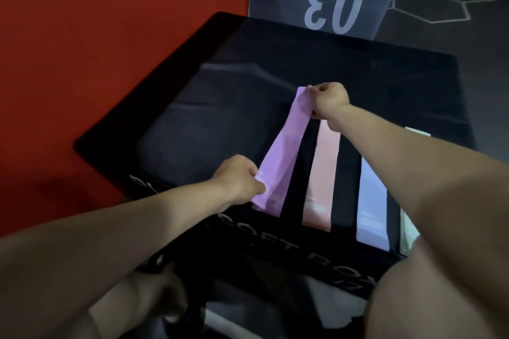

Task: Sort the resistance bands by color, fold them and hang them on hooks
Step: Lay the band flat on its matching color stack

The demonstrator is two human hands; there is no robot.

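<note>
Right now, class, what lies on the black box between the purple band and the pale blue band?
In the head view, the pink band lies flat between the purple band and the pale blue band, with strips of bare black box either side of it.

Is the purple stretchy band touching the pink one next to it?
Apart. In the head view a strip of the black box top shows all the way between the purple band and the pink band.

Left hand [239, 176], right hand [329, 102] pinch purple band [281, 151] ends above black box [192, 107]; pink band [322, 173] beside.
</note>
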